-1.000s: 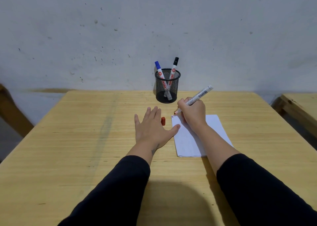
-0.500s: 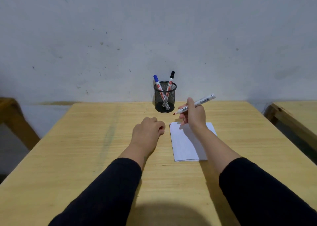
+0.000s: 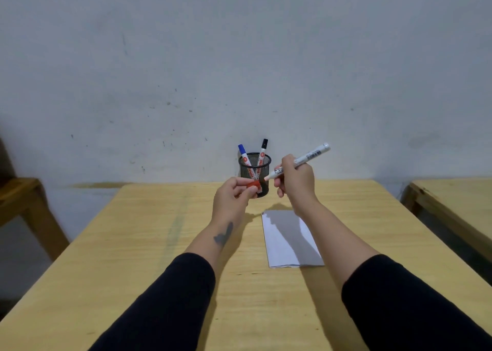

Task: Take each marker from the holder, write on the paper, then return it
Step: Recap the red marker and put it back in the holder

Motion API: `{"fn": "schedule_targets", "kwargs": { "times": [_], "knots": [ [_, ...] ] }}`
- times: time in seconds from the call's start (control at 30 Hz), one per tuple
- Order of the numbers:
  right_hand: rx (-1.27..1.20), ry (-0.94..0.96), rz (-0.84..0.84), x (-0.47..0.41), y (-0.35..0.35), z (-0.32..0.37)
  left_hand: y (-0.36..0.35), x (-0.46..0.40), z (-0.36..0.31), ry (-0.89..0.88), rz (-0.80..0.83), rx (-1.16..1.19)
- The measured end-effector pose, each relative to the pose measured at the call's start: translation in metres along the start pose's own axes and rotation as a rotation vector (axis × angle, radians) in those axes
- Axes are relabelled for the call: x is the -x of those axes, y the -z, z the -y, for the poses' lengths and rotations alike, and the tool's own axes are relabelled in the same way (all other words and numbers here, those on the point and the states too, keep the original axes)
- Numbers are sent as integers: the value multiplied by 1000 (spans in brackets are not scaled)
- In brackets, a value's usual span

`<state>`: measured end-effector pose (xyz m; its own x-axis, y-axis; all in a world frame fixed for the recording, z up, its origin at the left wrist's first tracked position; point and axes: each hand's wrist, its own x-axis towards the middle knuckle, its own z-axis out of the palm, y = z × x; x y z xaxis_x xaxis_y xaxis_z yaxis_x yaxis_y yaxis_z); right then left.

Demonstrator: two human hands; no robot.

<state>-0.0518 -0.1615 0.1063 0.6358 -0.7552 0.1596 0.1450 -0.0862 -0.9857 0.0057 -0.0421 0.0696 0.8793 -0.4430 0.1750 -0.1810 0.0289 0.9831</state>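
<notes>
Since the frame before, both hands have come up from the table, and the left hand (image 3: 234,193), which was a loose fist on the wood, now pinches the red cap (image 3: 253,185) between thumb and fingertips. The right hand (image 3: 294,181) is closed around the uncapped red marker (image 3: 298,162), whose tip points at the cap and is very near it; I cannot tell if they touch. The cap is partly covered by the fingers.

Behind the hands, near the far edge of the table (image 3: 133,244), stands the black mesh holder (image 3: 255,168) with a blue-capped marker (image 3: 243,155) and a black-capped marker (image 3: 263,151); its lower part is hidden by the left hand. The white paper (image 3: 282,246) lies flat right of the centre, under the right forearm and partly in shadow. The small mark at its far left corner is too small to read.
</notes>
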Motion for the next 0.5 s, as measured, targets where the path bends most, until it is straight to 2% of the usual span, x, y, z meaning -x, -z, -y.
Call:
{"fn": "schedule_targets", "kwargs": {
  "times": [0.23, 0.5],
  "knots": [
    [-22, -40, 9, 11, -4, -3, -9, 7, -5, -45, 59, 38],
    [-15, -128, 93, 14, -6, -19, -11, 14, 6, -20, 0, 2]
  ]
}}
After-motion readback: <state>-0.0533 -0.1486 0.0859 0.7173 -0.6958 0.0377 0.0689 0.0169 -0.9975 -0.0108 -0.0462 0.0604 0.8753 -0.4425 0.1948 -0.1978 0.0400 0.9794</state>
